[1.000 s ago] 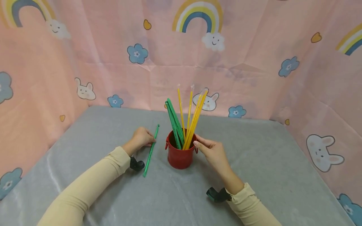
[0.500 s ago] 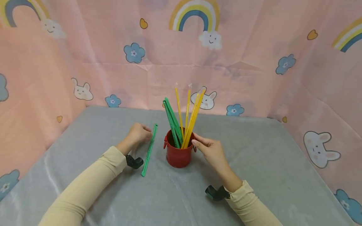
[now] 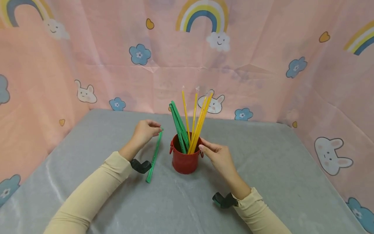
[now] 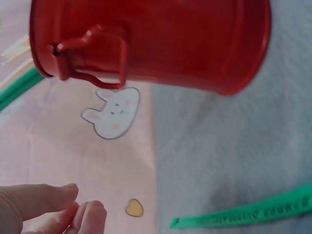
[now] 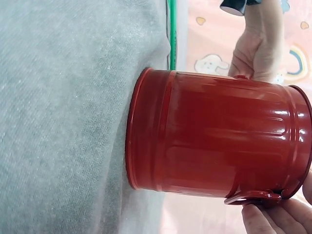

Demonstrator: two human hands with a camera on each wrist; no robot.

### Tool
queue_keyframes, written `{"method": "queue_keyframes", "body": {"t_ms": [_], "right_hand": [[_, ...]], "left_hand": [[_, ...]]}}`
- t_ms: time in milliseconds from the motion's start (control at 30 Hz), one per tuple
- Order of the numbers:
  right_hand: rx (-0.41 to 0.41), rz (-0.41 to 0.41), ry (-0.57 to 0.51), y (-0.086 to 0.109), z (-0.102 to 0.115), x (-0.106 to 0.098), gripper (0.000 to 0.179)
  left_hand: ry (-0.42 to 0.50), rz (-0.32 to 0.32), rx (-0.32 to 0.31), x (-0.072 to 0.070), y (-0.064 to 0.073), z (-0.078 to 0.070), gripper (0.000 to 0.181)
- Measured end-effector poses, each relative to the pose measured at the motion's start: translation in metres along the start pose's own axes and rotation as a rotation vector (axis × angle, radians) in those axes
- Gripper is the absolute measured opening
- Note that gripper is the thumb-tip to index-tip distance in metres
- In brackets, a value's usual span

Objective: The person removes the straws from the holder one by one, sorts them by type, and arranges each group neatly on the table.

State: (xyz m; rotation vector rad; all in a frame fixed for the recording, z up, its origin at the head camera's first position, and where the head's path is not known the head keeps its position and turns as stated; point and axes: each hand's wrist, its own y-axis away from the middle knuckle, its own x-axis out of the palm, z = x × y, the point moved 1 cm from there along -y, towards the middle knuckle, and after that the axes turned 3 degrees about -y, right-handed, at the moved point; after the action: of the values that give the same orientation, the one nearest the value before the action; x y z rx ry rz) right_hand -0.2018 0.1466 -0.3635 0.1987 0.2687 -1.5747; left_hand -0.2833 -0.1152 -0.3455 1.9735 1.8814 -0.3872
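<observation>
Pink printed backdrop (image 3: pixel 254 48) fills the upper half of the head frame; below it, grey cloth (image 3: pixel 268 175) covers the work surface. Cloth is lightly creased. Judged risk: a drag on the fabric would shift everything standing or lying on it.

Red bucket (image 3: pixel 185 164): upright on the cloth, just right of and below frame centre. Tall contents lean well past its rim, so a careless tug on the rim might tip it.

Right hand (image 3: pixel 220 159): right of the bucket, thumb and fingers clamped on the bucket's rim by the side handle. Hold is one-sided; any push from the left could swing the bucket about that point.

Left hand (image 3: pixel 144 133): left of centre, fingers bent, nothing visible between thumb and fingertips in the left wrist view. Fingertips overlap the loose straw's far end in the head view; contact cannot be confirmed.

Yellow straws (image 3: pixel 202 120): in the bucket, fanned up and right. Green straws (image 3: pixel 178 125): same bucket, leaning upper left. Their tops could be knocked by a hand crossing from the left.

Loose green straw (image 3: pixel 155 157): flat on the cloth, between left hand and bucket. Thin and light; a fingertip landing off-centre would probably roll or skid it.
</observation>
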Motion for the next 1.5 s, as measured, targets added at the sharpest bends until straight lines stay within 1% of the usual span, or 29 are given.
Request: {"method": "queue_keyframes", "body": {"t_ms": [233, 367, 433, 533, 667, 767, 933, 1100, 1233, 1500], "right_hand": [[-0.004, -0.003, -0.005, 0.0, 0.001, 0.001, 0.037], [0.007, -0.006, 0.002, 0.0, 0.0, 0.001, 0.038], [0.012, -0.008, 0.003, -0.001, 0.0, 0.001, 0.038], [0.009, -0.018, 0.012, -0.002, 0.001, 0.0, 0.038], [0.005, -0.018, 0.01, -0.003, 0.002, -0.001, 0.037], [0.007, -0.018, 0.011, -0.003, 0.002, -0.001, 0.037], [0.009, -0.014, 0.015, -0.001, 0.002, 0.0, 0.038], [0.002, -0.006, 0.004, 0.0, 0.001, 0.001, 0.038], [-0.002, -0.01, -0.002, -0.001, 0.001, 0.001, 0.037], [-0.004, -0.011, -0.007, 0.0, 0.0, 0.001, 0.038]], "left_hand": [[0.091, -0.014, 0.004, 0.0, 0.009, -0.008, 0.03], [0.184, 0.005, 0.018, 0.002, 0.015, -0.014, 0.031], [0.23, 0.024, 0.023, 0.003, 0.018, -0.017, 0.032], [0.276, 0.047, 0.03, 0.007, 0.021, -0.022, 0.033], [0.301, 0.055, 0.046, 0.011, 0.023, -0.028, 0.034], [0.325, 0.047, 0.062, 0.014, 0.024, -0.03, 0.033], [0.364, 0.031, 0.066, 0.018, 0.026, -0.031, 0.031], [0.379, 0.007, 0.077, 0.021, 0.028, -0.03, 0.03], [0.39, -0.007, 0.079, 0.024, 0.028, -0.031, 0.032], [0.368, -0.047, 0.078, 0.031, 0.03, -0.033, 0.034]]}}
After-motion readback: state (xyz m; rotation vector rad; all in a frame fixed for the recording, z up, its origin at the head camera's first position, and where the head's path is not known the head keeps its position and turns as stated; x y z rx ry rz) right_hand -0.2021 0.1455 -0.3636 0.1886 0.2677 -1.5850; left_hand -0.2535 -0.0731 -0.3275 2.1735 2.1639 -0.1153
